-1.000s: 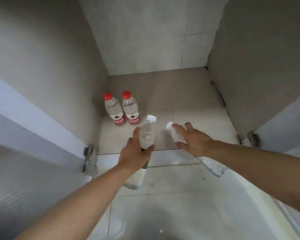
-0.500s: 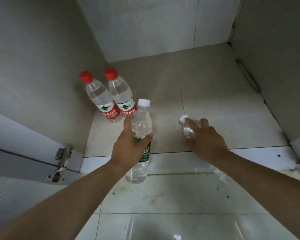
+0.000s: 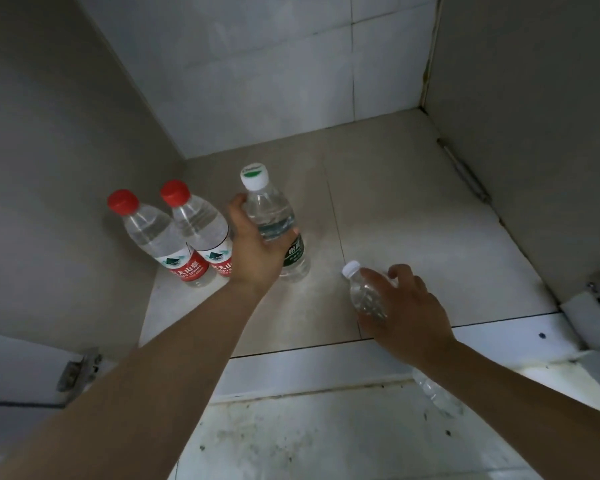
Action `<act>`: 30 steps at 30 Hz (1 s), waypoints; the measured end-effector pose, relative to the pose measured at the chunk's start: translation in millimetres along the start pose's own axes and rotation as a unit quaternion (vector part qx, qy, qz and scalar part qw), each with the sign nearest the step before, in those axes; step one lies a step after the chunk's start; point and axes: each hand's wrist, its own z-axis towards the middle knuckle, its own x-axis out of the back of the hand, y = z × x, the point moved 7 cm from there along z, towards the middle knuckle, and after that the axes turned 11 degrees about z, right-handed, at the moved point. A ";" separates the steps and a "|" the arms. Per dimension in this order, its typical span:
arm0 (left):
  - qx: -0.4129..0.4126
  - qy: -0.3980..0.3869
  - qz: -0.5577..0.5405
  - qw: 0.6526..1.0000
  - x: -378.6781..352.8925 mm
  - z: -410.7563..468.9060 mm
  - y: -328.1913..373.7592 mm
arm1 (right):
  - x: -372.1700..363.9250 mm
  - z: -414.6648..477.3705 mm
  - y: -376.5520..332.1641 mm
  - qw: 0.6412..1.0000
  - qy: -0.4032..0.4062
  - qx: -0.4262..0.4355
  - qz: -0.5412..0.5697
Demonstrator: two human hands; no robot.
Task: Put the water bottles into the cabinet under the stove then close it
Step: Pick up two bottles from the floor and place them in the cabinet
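your left hand [image 3: 257, 247] curls its fingers round the green bottle [image 3: 272, 216], upright inside the cabinet [image 3: 413, 220], just beside the two red-cap bottles [image 3: 153, 237] by the left wall. your right hand [image 3: 409, 313] grips the plain bottle [image 3: 362, 292], tilted over the cabinet's front edge, cap pointing inward.

Left red-cap bottle [image 3: 160, 237]: red label reads 夫山泉 in white, with small "SPRING" under it. Right red-cap bottle [image 3: 201, 226]: same red label, 夫山 showing beside the hand. Green-label bottle [image 3: 269, 216]: white 怡 plus a second character, probably 寶; its cap [image 3: 254, 175] has a green logo, print too small to read.
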 end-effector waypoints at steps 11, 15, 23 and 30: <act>-0.041 -0.059 -0.024 0.997 -1.9 -20.2 -2.1 | -1.2 -6.0 12.0 0.992 -0.038 -0.085 0.087; -0.042 -0.103 -0.024 0.994 1.0 -20.3 0.7 | 18.1 0.4 11.4 0.984 -0.017 -0.068 0.161; -0.018 -0.077 0.004 0.997 -3.3 -16.6 4.1 | 97.8 47.5 -30.7 0.941 0.132 0.042 0.308; 0.027 -0.115 0.093 0.989 -0.3 -41.9 -36.8 | 87.1 60.2 -18.2 0.931 0.163 0.021 0.327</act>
